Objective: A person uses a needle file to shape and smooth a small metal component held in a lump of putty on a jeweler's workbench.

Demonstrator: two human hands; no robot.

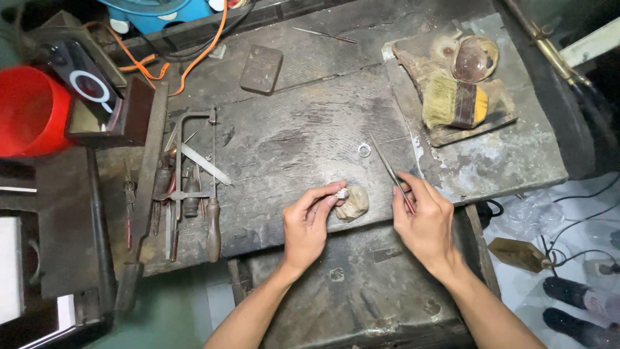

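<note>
Left hand (307,223): fingertips pinch a small pale metal piece (341,192) against a tan lumpy block (353,203) on the worn grey desk (303,129).
Right hand (423,220): grips thin steel tweezers (389,171).
Small silver ring (364,150): just beyond both hands.

From here I can't tell what the small pale piece (341,192) pinched by my left hand (309,223) is; it's too tiny. My right hand (423,220) hides the lower end of the thin tweezers (387,167). Left of the worn workbench (310,129), the red tub (29,110) is cut by the edge. Right of it, 2 dark shoes (581,310) run out of view.
</note>
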